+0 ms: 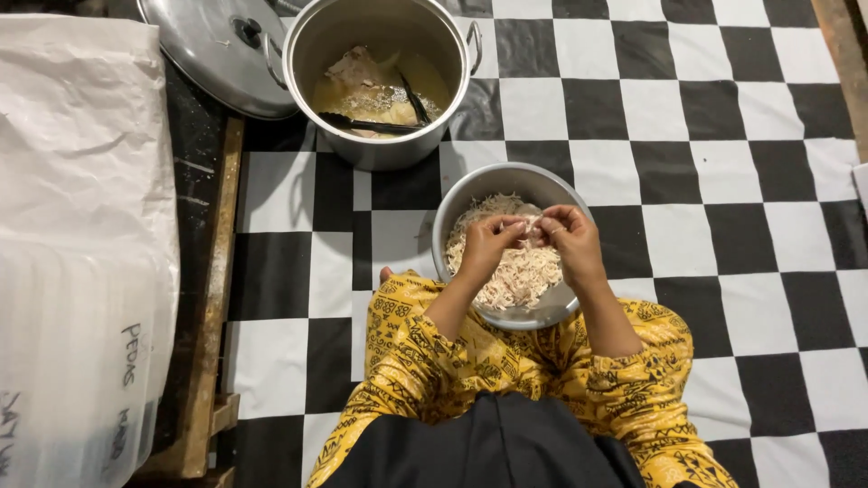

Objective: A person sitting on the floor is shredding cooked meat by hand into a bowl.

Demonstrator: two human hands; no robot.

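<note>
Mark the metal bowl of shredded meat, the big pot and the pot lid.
metal bowl [470,187]: head view, bare upper left rim.
big pot [380,154]: head view, front outer wall.
pot lid [203,45]: head view, domed top left of the knob.

Dim warm light from overhead, glare on the pot lid [212,50], corners perhaps slightly blurred and darkened.

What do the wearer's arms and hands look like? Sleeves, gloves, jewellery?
Both hands bare: left hand, right hand, no gloves, no rings or watch visible. Forearms uncovered. Yellow sleeves with black geometric print, pushed up near the elbows.
</note>
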